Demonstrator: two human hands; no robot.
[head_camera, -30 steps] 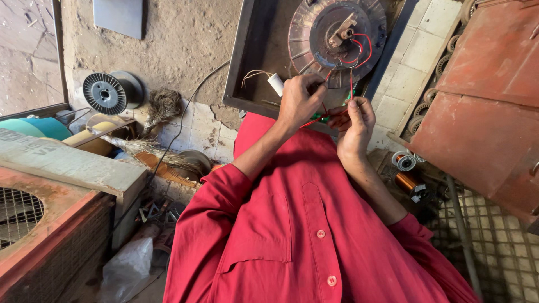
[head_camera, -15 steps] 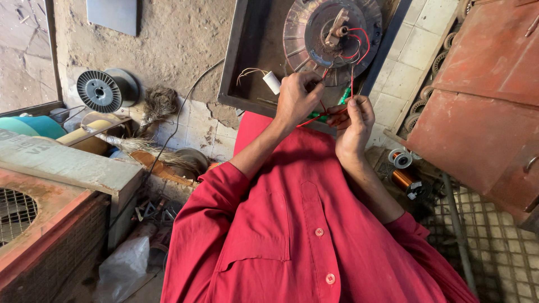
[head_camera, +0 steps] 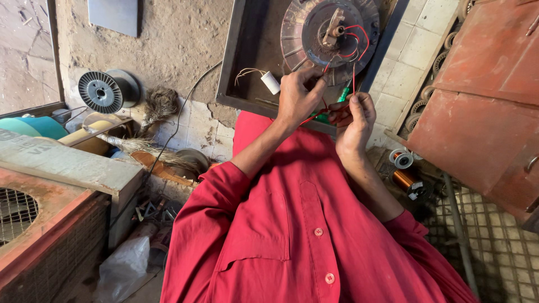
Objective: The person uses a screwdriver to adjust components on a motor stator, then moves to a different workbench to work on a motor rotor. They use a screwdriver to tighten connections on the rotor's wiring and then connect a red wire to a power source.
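Observation:
A round fan motor [head_camera: 328, 36] with a copper-coloured finned body lies in a dark metal tray [head_camera: 238, 67]. Thin red wires [head_camera: 355, 47] run from its hub down to my hands. My left hand [head_camera: 296, 98] pinches a red wire just below the motor. My right hand [head_camera: 353, 118] grips the red wires together with a green-handled tool [head_camera: 342, 95] whose tip is hidden. A small white cylindrical capacitor [head_camera: 270, 82] with loose leads rests in the tray beside my left hand. Red shirt sleeves cover my arms.
A black wire spool [head_camera: 101, 91] leans against the wall at left, near a brush [head_camera: 160, 104] and a wooden plank [head_camera: 62, 163]. Copper wire spools [head_camera: 405, 179] lie on the floor at right beside a rust-red metal cabinet [head_camera: 483, 112]. A rusty grille box [head_camera: 33, 235] fills the lower left.
Both hands stay at the red wires below the motor, with only small finger shifts. The view has drifted slightly.

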